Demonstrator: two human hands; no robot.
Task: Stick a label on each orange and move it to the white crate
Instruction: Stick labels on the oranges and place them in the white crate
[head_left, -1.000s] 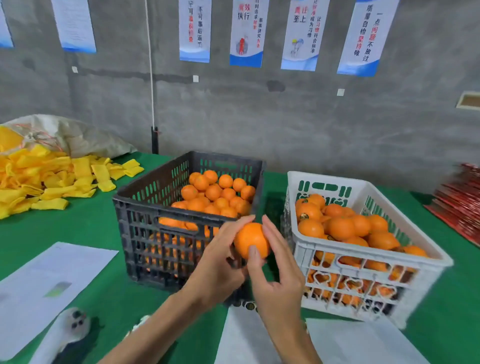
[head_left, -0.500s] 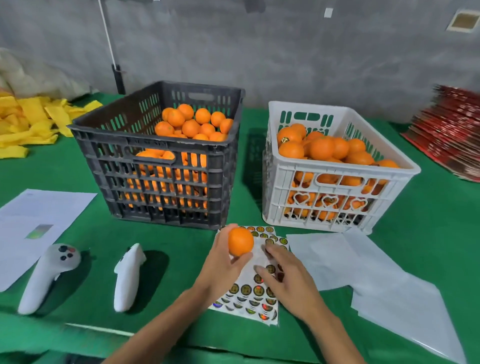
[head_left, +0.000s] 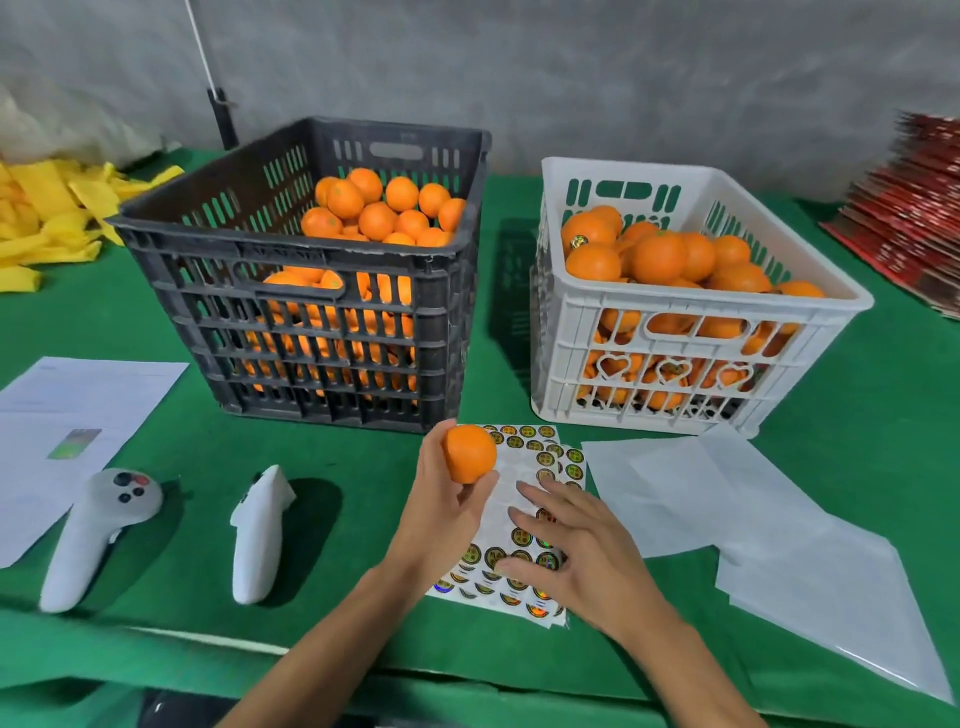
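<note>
Orange (head_left: 469, 453) is up off the table in the left hand (head_left: 441, 512), cupped from below with the fingers curled round its underside, hovering over the near-left part of the sticker sheet (head_left: 524, 514). The sheet lies flat on the green table (head_left: 171, 457), right in front of the gap between the two crates.

Room-wise: the black crate (head_left: 311, 291) sits back-left and the white crate (head_left: 691, 312) back-right, a strip of bare green between them. Both have oranges piled in them, and the white one's top is wide open. To the right of the sheet are loose white backing papers (head_left: 753, 519), running toward the near table edge. To the left there's a patch of free cloth, then two white controllers (head_left: 260, 530) lying down, and a printed paper (head_left: 62, 415) past those. Yellow scraps (head_left: 47, 218) far left, a red stack (head_left: 914, 218) far right.

The right hand (head_left: 587, 551) is flat-ish over the stickers, fingers spread and mostly straight, tips resting on the sheet. Can't tell if it has a label lifted.
</note>
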